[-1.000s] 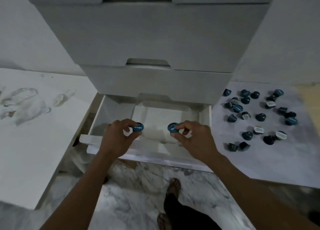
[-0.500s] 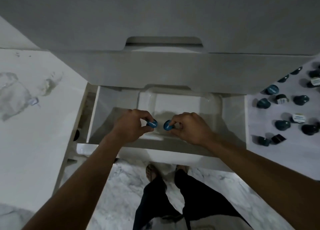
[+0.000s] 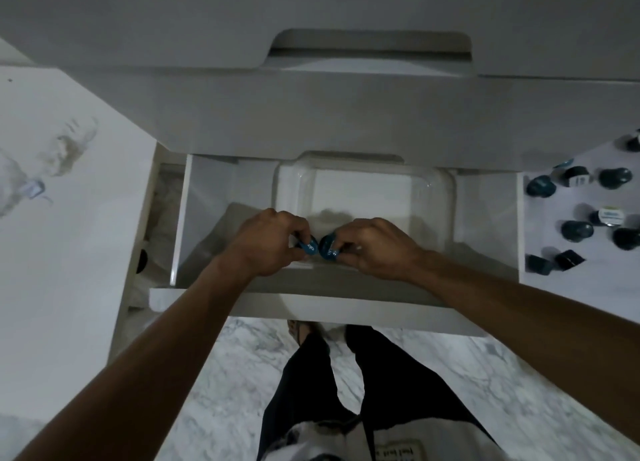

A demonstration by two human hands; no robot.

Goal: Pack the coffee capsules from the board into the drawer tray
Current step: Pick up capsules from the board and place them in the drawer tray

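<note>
Left hand (image 3: 268,244) pinches a blue capsule (image 3: 309,245) between thumb and curled fingers; right hand (image 3: 375,247) pinches a second blue capsule (image 3: 328,249) the same way. The two capsules sit just beside each other, foil faces tipped toward the camera, above the near edge of the clear drawer tray (image 3: 440,197).

A second ago both hands were held apart over the drawer front, a capsule in each. Since then they have drawn together and gone further in over the tray, while the head has leaned forward and down. Neither capsule is released yet.

Tray rests inside the open white drawer (image 3: 221,190), under the closed drawer fronts above. Its floor looks bare as far as can be seen; the part under the hands is hidden.

Remaining capsules (image 3: 576,230) lie scattered on the board (image 3: 568,287) to the right, only partly in frame. White bench (image 3: 69,252) on the left carries some crumpled clear wrapping.

Judgement: placing step is about to finish, likely the first pair in. The bulk of the packing remains.
</note>
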